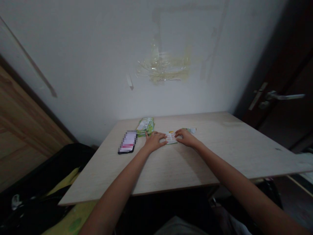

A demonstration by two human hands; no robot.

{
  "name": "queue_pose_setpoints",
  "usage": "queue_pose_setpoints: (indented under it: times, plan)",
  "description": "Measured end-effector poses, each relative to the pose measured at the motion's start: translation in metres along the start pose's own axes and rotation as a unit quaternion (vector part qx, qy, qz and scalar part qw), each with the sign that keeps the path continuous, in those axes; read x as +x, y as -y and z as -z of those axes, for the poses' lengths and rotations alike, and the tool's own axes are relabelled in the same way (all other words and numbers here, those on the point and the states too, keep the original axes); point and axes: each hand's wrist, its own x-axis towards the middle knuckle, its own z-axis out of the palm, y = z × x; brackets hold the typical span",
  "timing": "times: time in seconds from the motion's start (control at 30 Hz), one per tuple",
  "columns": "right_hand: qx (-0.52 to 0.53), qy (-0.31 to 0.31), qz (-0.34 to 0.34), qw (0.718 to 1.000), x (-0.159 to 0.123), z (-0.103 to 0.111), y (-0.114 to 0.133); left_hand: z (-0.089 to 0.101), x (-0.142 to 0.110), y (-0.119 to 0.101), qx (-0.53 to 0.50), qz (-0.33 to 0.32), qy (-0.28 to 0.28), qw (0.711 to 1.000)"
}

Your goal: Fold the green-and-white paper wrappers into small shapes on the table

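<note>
A small printed packet (171, 137), white with a yellow patch and coloured print, lies flat on the table between my hands. My left hand (156, 141) grips its left edge, thumb near the lower corner and fingers curled at the upper one. At its right edge, my right hand (186, 137) holds it with bent fingers and thumb. Beyond my left hand is a pile of green-and-white packets (144, 125), its near edge close to my fingers. Another green-and-white packet (192, 130) shows partly behind my right hand.
A phone (128, 142) with a lit, blurred screen lies left of my left hand. The pale wooden table (232, 147) meets a wall (97, 65) with old tape on it. A dark door (281, 94) with a metal handle stands at the right, black bags (49, 176) at the left.
</note>
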Motion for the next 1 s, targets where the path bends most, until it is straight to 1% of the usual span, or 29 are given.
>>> queue_pose_setpoints:
  times: [0.13, 0.27, 0.5, 0.7, 0.8, 1.0]
  plan:
    - [0.023, 0.014, 0.011, 1.0, -0.001, 0.0, -0.006, 0.002, -0.003, -0.002, -0.006, -0.003, -0.003, 1.0]
    - [0.036, 0.031, 0.008, 0.999, -0.001, 0.001, -0.012, 0.003, -0.004, -0.004, 0.002, -0.001, 0.001, 1.0]
    - [0.073, 0.065, 0.005, 0.995, -0.002, 0.006, -0.014, 0.006, -0.003, -0.01, 0.009, 0.006, 0.004, 1.0]
    - [0.074, 0.059, 0.004, 0.996, -0.005, 0.004, -0.017, 0.002, -0.001, -0.017, 0.01, 0.027, -0.016, 0.999]
    - [0.085, 0.049, 0.006, 0.995, -0.006, 0.003, -0.018, -0.001, 0.0, -0.019, 0.022, 0.027, -0.015, 0.999]
    - [0.089, 0.025, -0.025, 0.995, -0.004, 0.0, -0.015, -0.003, -0.001, -0.019, 0.028, 0.025, -0.008, 0.999]
